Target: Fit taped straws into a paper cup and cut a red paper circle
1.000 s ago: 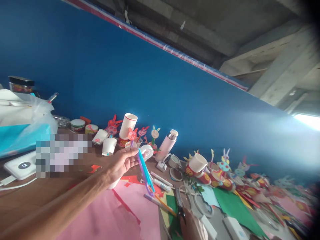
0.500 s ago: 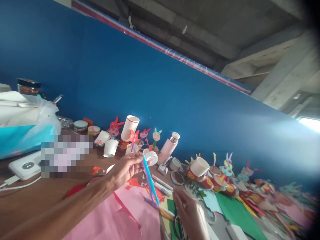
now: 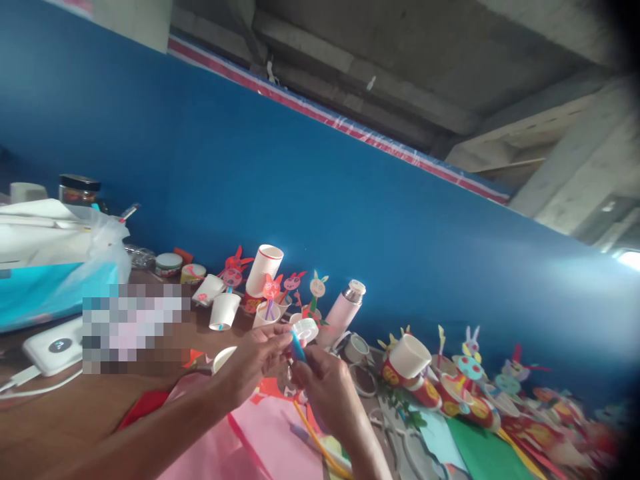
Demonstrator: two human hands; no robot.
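Note:
Just left of the picture's middle, my left hand [image 3: 263, 357] pinches the upper end of a blue straw [image 3: 299, 347]. My right hand [image 3: 330, 383] closes on the same straw a little lower, so its fingers hide most of the length. A purple straw seen beside it earlier is mostly covered by my right hand. Behind the fingertips is a roll of clear tape [image 3: 306, 329]; whether my left hand touches it I cannot tell. Pink paper [image 3: 270, 433] lies beneath both hands.
Paper cups with cut-out animal figures [image 3: 273, 288] stand along the blue wall, with a pink thermos [image 3: 345, 310] between them. More decorated cups [image 3: 410, 360] and green paper [image 3: 485, 447] lie to the right. A white power bank [image 3: 55, 347] is at left.
My right hand has moved up and left from near the scissors and taken hold of the blue straw. My left hand keeps its pinch. The view has tilted slightly.

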